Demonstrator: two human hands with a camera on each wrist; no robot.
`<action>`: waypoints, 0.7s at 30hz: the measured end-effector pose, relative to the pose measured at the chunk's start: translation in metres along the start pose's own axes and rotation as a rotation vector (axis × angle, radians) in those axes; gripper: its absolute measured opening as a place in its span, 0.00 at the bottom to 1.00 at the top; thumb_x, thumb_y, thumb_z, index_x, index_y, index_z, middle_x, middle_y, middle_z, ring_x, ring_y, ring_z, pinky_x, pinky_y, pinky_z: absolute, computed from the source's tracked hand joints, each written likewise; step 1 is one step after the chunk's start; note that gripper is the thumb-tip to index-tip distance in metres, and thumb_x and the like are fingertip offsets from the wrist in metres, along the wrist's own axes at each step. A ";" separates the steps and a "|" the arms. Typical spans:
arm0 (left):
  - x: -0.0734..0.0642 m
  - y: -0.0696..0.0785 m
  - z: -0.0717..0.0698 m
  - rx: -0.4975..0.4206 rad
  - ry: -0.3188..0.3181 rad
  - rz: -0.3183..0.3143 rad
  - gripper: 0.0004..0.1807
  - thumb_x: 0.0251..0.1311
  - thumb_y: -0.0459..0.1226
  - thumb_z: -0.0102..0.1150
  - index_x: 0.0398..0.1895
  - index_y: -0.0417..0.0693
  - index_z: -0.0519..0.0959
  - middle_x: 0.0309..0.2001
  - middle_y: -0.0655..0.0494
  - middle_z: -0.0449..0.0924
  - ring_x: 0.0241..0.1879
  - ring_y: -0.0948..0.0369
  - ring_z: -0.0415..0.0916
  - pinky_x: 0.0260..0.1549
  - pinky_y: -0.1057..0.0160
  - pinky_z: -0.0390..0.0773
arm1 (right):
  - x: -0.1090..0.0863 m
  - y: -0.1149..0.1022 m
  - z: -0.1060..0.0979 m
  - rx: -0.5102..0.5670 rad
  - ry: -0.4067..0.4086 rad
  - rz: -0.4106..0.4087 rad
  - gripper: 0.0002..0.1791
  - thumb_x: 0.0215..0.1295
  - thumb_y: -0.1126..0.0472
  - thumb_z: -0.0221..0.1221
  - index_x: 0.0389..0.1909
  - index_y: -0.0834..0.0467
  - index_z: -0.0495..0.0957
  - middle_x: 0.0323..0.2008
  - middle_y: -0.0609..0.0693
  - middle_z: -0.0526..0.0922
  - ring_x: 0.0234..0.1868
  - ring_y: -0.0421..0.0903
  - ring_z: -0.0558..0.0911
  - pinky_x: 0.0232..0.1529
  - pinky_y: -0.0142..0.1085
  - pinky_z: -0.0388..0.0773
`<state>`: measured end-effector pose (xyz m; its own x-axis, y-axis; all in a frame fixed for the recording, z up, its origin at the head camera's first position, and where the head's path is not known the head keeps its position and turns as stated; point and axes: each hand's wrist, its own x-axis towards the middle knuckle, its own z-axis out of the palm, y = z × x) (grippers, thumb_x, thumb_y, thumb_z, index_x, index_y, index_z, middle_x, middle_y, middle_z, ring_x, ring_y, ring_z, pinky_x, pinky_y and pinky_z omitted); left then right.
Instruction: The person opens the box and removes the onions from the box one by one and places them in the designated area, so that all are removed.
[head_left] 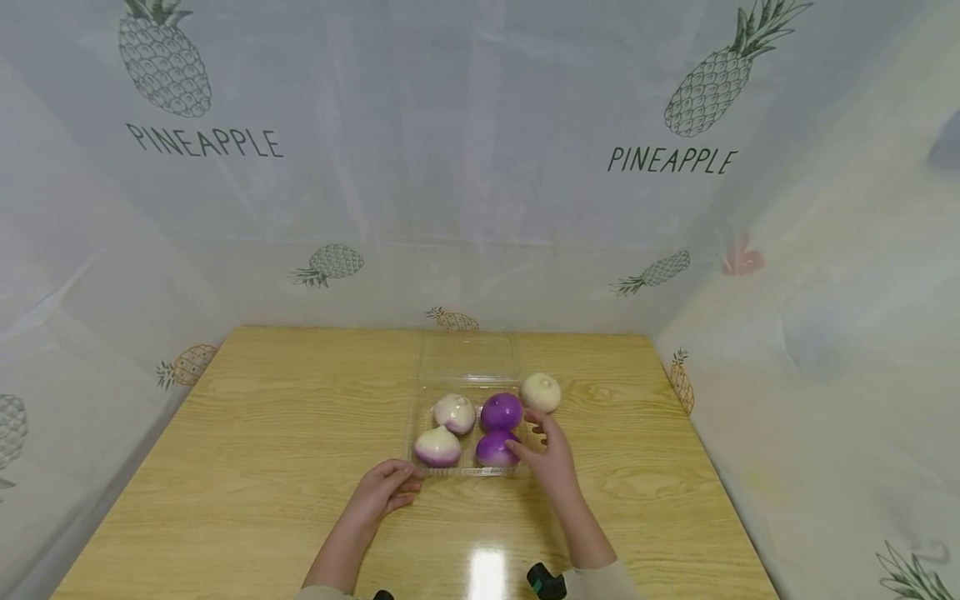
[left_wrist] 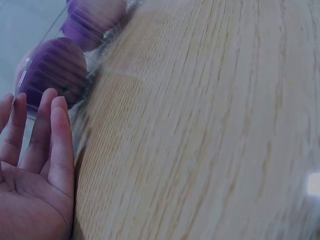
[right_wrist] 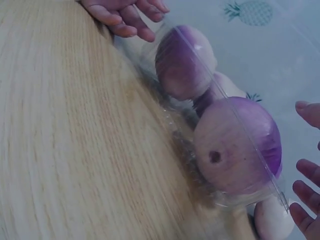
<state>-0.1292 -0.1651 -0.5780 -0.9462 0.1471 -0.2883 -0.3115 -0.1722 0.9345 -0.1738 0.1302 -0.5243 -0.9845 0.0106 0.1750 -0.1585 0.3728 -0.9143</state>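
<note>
A clear plastic clamshell box (head_left: 469, 472) lies with its lid (head_left: 467, 358) folded back, away from me. Inside are two mostly white turnips (head_left: 454, 413) with purple shading on the left and two purple turnips (head_left: 500, 412) on the right. One white turnip (head_left: 541, 392) sits outside, against the box's far right side. My left hand (head_left: 385, 493) is at the near left corner, fingertips (left_wrist: 59, 102) by the rim. My right hand (head_left: 553, 458) is at the right side, thumb over the near purple turnip (right_wrist: 237, 145), fingers spread and extended.
The wooden table (head_left: 300, 400) extends around the box, with a light reflection near its front edge. Pale curtains (head_left: 480, 167) printed with pineapples surround the far side and both flanks. Dark wrist devices (head_left: 546, 582) show at the cuffs.
</note>
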 end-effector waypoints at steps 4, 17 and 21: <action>0.000 -0.001 -0.001 0.001 -0.002 0.001 0.12 0.70 0.38 0.55 0.45 0.36 0.79 0.43 0.49 0.83 0.42 0.57 0.79 0.40 0.62 0.81 | -0.004 0.003 0.004 -0.007 -0.004 -0.021 0.33 0.52 0.61 0.73 0.59 0.64 0.73 0.53 0.59 0.78 0.51 0.58 0.73 0.52 0.51 0.68; -0.001 0.001 0.000 -0.010 -0.006 0.000 0.12 0.69 0.37 0.55 0.44 0.34 0.79 0.42 0.47 0.82 0.41 0.57 0.78 0.39 0.63 0.81 | -0.009 0.005 0.009 -0.197 -0.058 -0.066 0.29 0.48 0.61 0.74 0.53 0.63 0.78 0.51 0.58 0.80 0.55 0.59 0.72 0.59 0.56 0.67; -0.002 0.001 0.001 -0.004 -0.006 0.004 0.12 0.70 0.37 0.55 0.44 0.34 0.79 0.43 0.47 0.82 0.42 0.57 0.78 0.40 0.63 0.81 | -0.009 0.007 0.011 -0.266 -0.070 -0.093 0.28 0.47 0.59 0.75 0.51 0.61 0.80 0.50 0.56 0.81 0.54 0.57 0.71 0.57 0.55 0.67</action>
<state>-0.1280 -0.1650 -0.5760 -0.9470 0.1517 -0.2831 -0.3078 -0.1763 0.9350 -0.1668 0.1222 -0.5364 -0.9708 -0.0957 0.2199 -0.2326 0.5992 -0.7660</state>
